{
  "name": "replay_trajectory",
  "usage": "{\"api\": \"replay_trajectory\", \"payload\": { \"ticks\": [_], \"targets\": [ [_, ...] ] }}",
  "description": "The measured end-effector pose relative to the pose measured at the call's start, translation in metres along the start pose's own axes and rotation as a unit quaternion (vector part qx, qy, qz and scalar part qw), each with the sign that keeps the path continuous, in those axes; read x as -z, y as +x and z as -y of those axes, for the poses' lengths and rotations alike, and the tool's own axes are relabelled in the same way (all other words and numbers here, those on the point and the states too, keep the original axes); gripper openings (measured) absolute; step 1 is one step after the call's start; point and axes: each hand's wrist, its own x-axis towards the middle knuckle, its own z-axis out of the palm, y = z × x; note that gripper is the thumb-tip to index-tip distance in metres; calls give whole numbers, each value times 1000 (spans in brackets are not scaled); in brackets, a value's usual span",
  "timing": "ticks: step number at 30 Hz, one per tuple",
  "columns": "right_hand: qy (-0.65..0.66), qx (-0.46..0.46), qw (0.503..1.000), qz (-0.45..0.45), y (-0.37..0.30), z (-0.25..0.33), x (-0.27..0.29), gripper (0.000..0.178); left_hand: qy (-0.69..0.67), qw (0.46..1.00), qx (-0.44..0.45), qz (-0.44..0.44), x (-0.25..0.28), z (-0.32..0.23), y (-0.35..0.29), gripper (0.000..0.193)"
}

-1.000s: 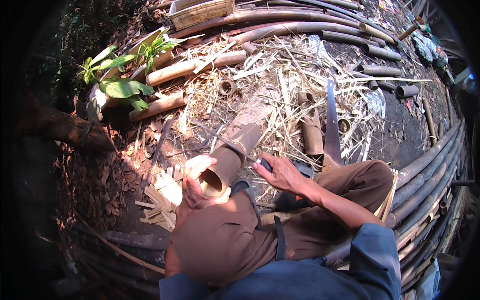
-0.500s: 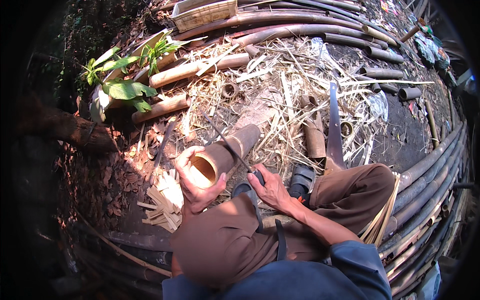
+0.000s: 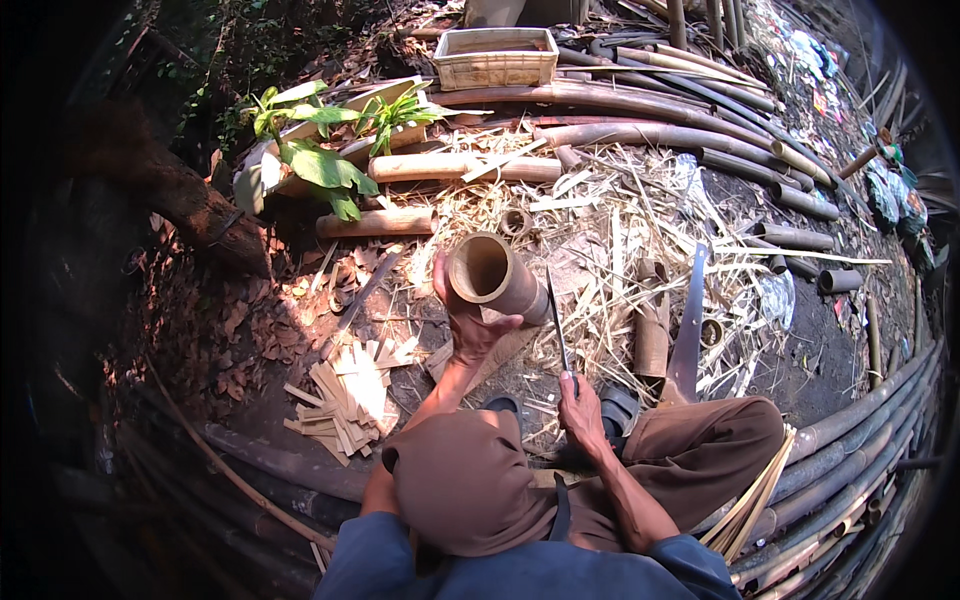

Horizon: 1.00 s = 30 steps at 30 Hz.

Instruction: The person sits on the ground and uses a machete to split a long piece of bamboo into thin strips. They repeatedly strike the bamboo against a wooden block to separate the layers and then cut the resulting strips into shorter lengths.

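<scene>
A short, wide bamboo tube (image 3: 520,290) is tilted with its open, hollow end toward me. My left hand (image 3: 474,328) is closed around its near left side, thumb along the lower edge. In my right hand (image 3: 582,412) is a knife (image 3: 557,325) with a long, thin blade and a dark handle. The blade points away from me, just right of the tube; whether it touches the tube I cannot tell. Below the tube lies a flat piece of wood (image 3: 497,358), partly hidden by my left wrist.
Pale bamboo strips (image 3: 345,400) are heaped at left. To the right lie a handsaw (image 3: 688,330) and a bamboo piece (image 3: 652,335) among shavings (image 3: 600,240). Long poles (image 3: 650,135) and a plastic crate (image 3: 497,68) stand farther off; more poles (image 3: 830,455) curve along the right.
My left hand has moved the tube away from me and turned its open end upward. The knife, earlier across the tube, now points ahead to its right. The view has also shifted.
</scene>
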Motion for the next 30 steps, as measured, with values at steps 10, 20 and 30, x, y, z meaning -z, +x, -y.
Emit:
{"api": "replay_trajectory", "payload": {
  "ticks": [10, 20, 30],
  "targets": [
    [44, -11, 999, 2, -16, 25, 28, 44, -226, 935, 193, 192, 5, 26, 18, 81],
    [182, 71, 981, 6, -27, 91, 47, 29, -274, 905, 265, 187, 6, 11, 29, 87],
    [140, 159, 977, 20, -15, 136, 56, 33, -321, 885, 247, 229, 5, 31, 29, 84]
  ]
}}
